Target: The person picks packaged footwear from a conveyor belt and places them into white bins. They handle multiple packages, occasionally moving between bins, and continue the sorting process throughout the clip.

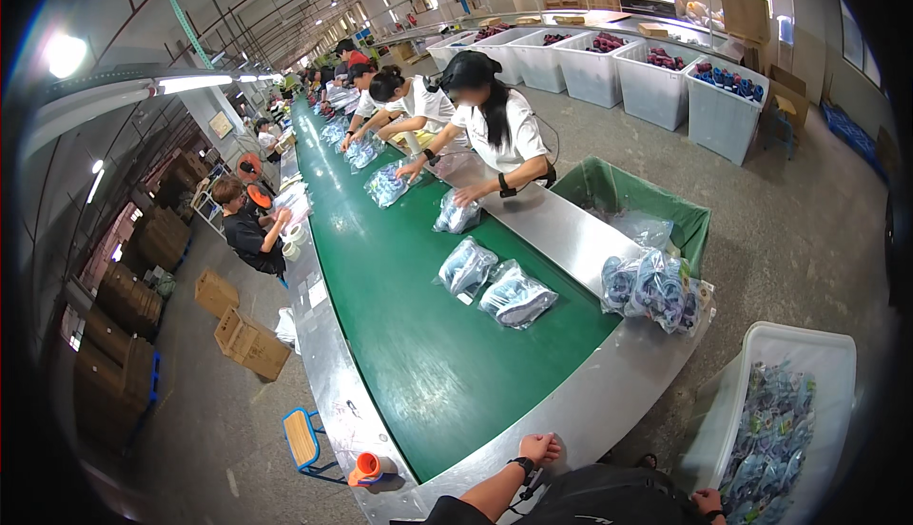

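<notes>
My left hand (540,448) rests at the near metal edge (485,468) of the conveyor, its fingers curled in with nothing visible in them. Low at the right, my right hand (707,501) hangs by the rim of a white bin (804,337); its fingers are too small and partly hidden to read. Inside that bin lie several bagged shoes (775,430). Two clear bags of light blue shoes, one bag (466,268) left of the other bag (516,295), lie on the green belt (428,373), beyond my left hand. More bagged shoes (651,287) are piled on the right metal ledge.
Along the belt's right side, a person (499,135) in white touches a shoe bag (456,211); others work farther back. A green-lined bin (632,192) stands right of the ledge. An orange cup-like container (369,468) and a stool (302,439) are at the near left.
</notes>
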`<state>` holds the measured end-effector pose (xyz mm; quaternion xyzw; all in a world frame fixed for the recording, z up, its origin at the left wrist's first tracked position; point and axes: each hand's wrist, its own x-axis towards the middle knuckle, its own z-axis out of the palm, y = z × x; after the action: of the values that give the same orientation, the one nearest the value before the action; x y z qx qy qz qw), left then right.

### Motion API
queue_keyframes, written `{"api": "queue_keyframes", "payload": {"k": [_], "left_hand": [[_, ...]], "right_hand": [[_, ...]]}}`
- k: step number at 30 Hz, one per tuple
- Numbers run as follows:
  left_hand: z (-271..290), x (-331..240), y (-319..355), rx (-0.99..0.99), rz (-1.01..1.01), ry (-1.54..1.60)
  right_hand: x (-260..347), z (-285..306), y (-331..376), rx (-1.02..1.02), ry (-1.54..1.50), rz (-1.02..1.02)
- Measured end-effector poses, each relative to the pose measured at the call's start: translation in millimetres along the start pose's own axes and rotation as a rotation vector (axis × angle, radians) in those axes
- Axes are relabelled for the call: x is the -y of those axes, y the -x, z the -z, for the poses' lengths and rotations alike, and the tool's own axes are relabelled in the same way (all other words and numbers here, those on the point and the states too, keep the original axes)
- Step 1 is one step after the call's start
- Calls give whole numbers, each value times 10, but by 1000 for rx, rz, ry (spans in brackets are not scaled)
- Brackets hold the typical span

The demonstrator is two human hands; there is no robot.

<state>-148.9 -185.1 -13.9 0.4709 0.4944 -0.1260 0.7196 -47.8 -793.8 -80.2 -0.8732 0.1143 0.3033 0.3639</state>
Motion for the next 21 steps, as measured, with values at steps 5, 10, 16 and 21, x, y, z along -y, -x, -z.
{"api": "queue_keyframes", "payload": {"k": [5, 10, 16, 21], "left_hand": [[-9, -2, 0, -10, -1, -6], [-17, 2, -5, -15, -1, -1], [-10, 4, 9, -11, -4, 12], [-16, -1, 22, -30, -5, -11]], "right_hand": [[67, -21, -8, -11, -60, -106], [59, -11, -17, 2, -25, -78], [-91, -71, -92, 5, -73, 3], [-179, -95, -103, 18, -114, 29]]}}
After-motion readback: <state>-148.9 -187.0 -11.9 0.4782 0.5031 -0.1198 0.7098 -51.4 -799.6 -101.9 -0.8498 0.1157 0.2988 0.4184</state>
